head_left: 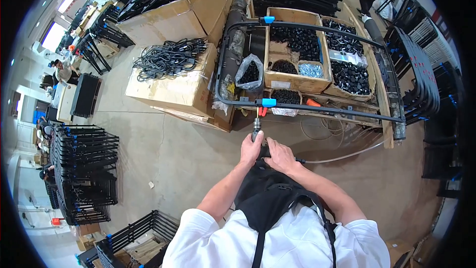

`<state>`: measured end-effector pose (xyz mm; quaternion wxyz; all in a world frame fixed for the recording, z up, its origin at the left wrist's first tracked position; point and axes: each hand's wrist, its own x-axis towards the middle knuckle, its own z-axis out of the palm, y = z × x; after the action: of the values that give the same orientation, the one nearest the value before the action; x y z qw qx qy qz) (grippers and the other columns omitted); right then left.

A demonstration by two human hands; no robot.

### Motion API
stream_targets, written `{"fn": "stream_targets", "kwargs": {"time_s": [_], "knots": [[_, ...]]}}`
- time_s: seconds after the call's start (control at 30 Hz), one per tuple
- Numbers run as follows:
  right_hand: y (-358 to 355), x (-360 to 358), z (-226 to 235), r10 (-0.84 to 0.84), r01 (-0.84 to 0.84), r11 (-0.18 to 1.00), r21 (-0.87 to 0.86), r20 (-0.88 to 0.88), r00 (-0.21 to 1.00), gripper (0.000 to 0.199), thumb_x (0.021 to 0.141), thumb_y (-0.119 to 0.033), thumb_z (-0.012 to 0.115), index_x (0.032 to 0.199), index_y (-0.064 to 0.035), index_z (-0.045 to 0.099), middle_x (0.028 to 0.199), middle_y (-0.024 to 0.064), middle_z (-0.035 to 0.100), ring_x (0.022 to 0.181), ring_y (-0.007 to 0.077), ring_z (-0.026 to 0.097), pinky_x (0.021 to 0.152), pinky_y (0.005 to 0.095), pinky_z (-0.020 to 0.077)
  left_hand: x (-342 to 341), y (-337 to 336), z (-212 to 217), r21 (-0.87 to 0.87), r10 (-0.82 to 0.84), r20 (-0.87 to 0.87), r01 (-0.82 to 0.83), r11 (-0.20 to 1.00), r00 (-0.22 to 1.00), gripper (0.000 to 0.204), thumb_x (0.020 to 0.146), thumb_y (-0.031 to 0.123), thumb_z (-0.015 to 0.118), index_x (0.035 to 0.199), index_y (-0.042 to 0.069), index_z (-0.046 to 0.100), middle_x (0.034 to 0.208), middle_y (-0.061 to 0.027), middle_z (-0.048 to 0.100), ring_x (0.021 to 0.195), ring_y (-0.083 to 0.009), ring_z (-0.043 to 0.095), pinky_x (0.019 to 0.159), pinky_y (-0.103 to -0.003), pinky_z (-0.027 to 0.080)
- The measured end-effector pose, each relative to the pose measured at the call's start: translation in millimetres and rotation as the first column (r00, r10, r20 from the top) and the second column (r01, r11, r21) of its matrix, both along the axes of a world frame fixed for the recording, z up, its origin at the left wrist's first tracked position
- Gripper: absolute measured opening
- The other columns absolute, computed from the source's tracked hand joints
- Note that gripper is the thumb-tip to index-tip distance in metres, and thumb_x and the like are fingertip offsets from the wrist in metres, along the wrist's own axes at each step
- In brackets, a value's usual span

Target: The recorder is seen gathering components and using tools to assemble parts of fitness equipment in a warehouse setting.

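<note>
A pneumatic drill (256, 125) points away from my body, with its bit at the near bar of a black tubular frame (310, 108). The tip is beside a blue clip (268, 102) on that bar; whether it touches cannot be made out. My left hand (251, 150) is wrapped round the drill body just behind the chuck. Closed on the handle at the rear is my right hand (280, 156), partly covering it. From the handle a clear air hose (342, 159) runs off to the right. A second blue clip (267, 20) sits on the far bar.
Under the frame, cardboard boxes (297, 85) hold black plastic caps and silver screws. Coiled black cables (171, 59) lie on a carton (168, 87) at left. Stacked black frames (87, 168) stand further left, more racks (414, 69) at right. People (64, 72) work in the distance.
</note>
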<state>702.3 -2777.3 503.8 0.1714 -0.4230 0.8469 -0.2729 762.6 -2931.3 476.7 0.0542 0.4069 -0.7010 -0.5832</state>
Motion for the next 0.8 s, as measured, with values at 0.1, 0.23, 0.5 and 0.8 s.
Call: {"fn": "stream_targets", "kwargs": {"time_s": [0.1, 0.23, 0.5, 0.8], "knots": [[-4.0, 0.6, 1.6, -0.004, 0.004, 1.000, 0.011, 0.009, 1.000, 0.072, 0.080, -0.024, 0.084, 0.135, 0.0042, 0.046, 0.114, 0.0272, 0.068, 0.108, 0.0444, 0.069, 0.092, 0.0514, 0.0558, -2.5, -5.1, 1.3, 0.013, -0.007, 0.033, 0.007, 1.000, 0.999, 0.050, 0.100, 0.051, 0.067, 0.094, 0.001, 0.065, 0.083, -0.0055, 0.064, 0.079, -0.0152, 0.056, 0.074, -0.037, 0.049], [-9.0, 1.7, 1.5, -0.033, 0.032, 0.999, 0.016, 0.028, 0.999, 0.074, 0.080, -0.023, 0.084, 0.137, 0.0044, 0.045, 0.115, 0.0278, 0.068, 0.108, 0.0445, 0.069, 0.092, 0.0510, 0.0559, -5.2, -10.5, -1.5, 0.021, -0.018, 0.029, 0.017, 1.000, 0.999, 0.051, 0.100, 0.052, 0.068, 0.095, 0.001, 0.065, 0.083, -0.0053, 0.064, 0.078, -0.0153, 0.056, 0.073, -0.037, 0.049], [-10.4, -2.8, 2.3, -0.062, 0.062, 0.998, -0.007, 0.030, 0.998, 0.084, 0.079, -0.021, 0.083, 0.145, 0.0062, 0.039, 0.120, 0.0283, 0.068, 0.111, 0.0439, 0.068, 0.095, 0.0498, 0.0553, -12.7, -15.0, -12.7, 0.003, -0.038, 0.043, 0.038, 0.999, 0.998, 0.051, 0.100, 0.053, 0.068, 0.098, 0.002, 0.065, 0.083, -0.0044, 0.063, 0.079, -0.0151, 0.057, 0.073, -0.036, 0.049], [-14.2, -8.7, 6.1, -0.020, 0.020, 0.999, 0.026, 0.002, 1.000, 0.061, 0.079, -0.017, 0.081, 0.131, -0.0005, 0.053, 0.117, 0.0229, 0.062, 0.110, 0.0430, 0.066, 0.092, 0.0525, 0.0548, -20.8, -15.0, -4.2, 0.056, -0.050, 0.000, 0.050, 0.997, 0.999, 0.055, 0.100, 0.055, 0.068, 0.104, 0.000, 0.066, 0.090, -0.0069, 0.067, 0.083, -0.0160, 0.059, 0.077, -0.036, 0.051]]}}
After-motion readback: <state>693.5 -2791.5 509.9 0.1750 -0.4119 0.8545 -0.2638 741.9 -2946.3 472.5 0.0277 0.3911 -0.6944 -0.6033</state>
